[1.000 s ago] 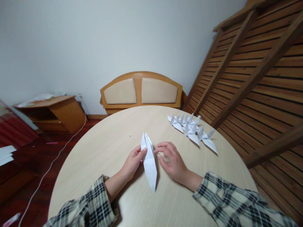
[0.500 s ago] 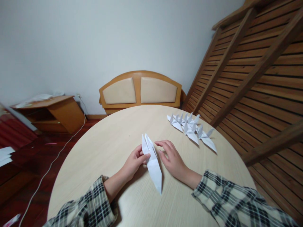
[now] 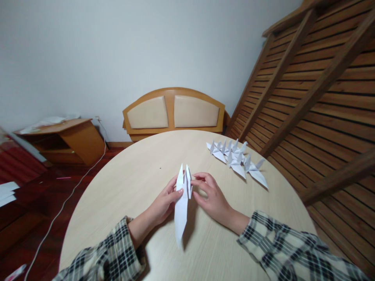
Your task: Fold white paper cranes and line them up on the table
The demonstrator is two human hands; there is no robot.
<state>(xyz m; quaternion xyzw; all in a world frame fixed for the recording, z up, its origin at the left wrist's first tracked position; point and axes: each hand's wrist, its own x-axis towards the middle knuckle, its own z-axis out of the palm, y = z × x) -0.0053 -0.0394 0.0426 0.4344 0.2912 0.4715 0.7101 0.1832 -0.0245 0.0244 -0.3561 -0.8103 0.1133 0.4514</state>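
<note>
My left hand [image 3: 168, 197] pinches a folded piece of white paper [image 3: 181, 212], with the thumb on its near face and the other fingers mostly hidden behind. Two narrow points stand up at the paper's far end with a slit between them, and one long pointed flap reaches toward me. My right hand [image 3: 213, 200] is at the right-hand flap, fingers curved and apart. Its fingertips meet the flap's edge, but I cannot tell how firmly they touch. Several finished white paper cranes [image 3: 236, 166] sit together at the table's far right.
The round pale wooden table [image 3: 117, 187] lies under both hands. Beyond it stands a headboard [image 3: 172, 111] with cream panels. Slatted wood [image 3: 319, 89] leans along the right. At left are a low wooden desk [image 3: 79, 140], a white cable [image 3: 63, 203] and some white sheets [image 3: 7, 193].
The folded paper has turned, its near point swinging left and its right flap standing apart. My right hand's fingertips have come in to the flap; my left hand keeps its pinch.
</note>
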